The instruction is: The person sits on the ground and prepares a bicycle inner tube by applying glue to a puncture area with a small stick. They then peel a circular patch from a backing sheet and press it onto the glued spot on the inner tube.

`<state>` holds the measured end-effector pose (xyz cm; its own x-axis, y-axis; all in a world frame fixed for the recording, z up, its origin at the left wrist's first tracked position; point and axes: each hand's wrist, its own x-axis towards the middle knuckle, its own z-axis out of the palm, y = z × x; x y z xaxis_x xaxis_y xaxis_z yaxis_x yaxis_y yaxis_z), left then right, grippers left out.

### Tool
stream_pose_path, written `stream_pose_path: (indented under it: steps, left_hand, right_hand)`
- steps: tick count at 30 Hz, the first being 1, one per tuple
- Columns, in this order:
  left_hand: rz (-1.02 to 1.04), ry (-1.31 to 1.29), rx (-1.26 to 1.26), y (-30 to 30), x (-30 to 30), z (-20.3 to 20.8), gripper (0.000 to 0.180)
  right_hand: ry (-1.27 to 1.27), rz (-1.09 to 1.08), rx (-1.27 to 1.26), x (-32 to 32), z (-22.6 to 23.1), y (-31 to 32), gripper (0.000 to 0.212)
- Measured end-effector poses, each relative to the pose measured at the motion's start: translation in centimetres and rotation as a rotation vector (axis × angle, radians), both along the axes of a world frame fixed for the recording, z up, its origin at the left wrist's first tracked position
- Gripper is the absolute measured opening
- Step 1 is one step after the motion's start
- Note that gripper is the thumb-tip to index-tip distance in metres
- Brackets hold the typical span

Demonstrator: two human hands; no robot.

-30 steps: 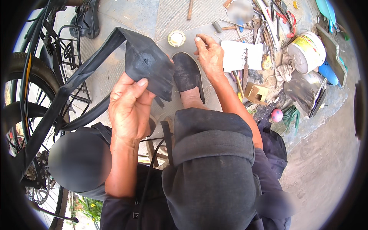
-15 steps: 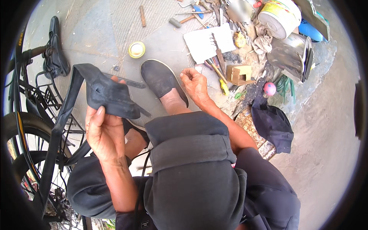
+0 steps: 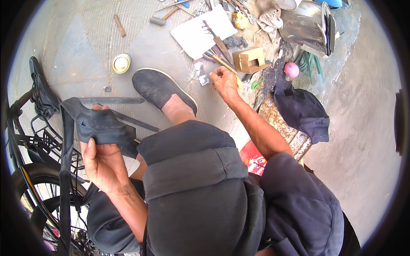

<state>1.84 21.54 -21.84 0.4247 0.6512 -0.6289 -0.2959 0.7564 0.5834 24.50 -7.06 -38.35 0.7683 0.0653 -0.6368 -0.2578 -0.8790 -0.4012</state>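
Observation:
My left hand [image 3: 104, 164] grips a flat black bicycle inner tube [image 3: 106, 128], thumb in front and fingers behind. A small dark mark shows on the tube's face, and its long loop hangs down beside the bicycle. My right hand [image 3: 225, 83] is curled, thumb and fingertips pinched together; whether anything sits between them is hidden. Close to its fingertips lies a small strip of clear and silvery packaging [image 3: 200, 72]. Just beyond the knuckles are a long-handled tool [image 3: 222, 62] and a small open cardboard box [image 3: 251, 60].
A round gold-rimmed tin [image 3: 121, 63] stands on the floor left of my shoe [image 3: 160, 87]. The bicycle wheel [image 3: 47, 179] is at my left. A white sheet [image 3: 192, 36], a hammer [image 3: 164, 18], a pink ball [image 3: 291, 70] and a dark cloth [image 3: 303, 111] lie ahead and right.
The view has shifted, sliding the floor things leftward and upward. My right hand has come closer to the long-handled tool and small packaging. My left hand still holds the inner tube.

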Motion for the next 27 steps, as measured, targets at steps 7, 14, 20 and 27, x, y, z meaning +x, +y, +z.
stream_pose_path:
  steps: [7, 14, 20, 27]
  left_hand:
    - [-0.017, 0.005, 0.004, -0.1, 0.1, -0.1, 0.063]
    - [-0.110, 0.030, 0.027, -0.5, 0.7, 0.9, 0.066]
    - [-0.097, -0.003, 0.085, -0.7, 1.1, 3.9, 0.067]
    - [-0.097, -0.036, 0.134, -2.0, -0.4, 10.4, 0.060]
  right_hand:
    - [-0.052, 0.152, -0.168, -0.3, 1.5, 0.7, 0.028]
    - [-0.066, 0.072, -0.167, -1.5, -2.7, -0.3, 0.038]
    - [0.126, -0.304, 0.150, -1.4, -5.7, -1.5, 0.020]
    - [0.316, -0.534, 0.320, -2.7, -4.5, -2.6, 0.013]
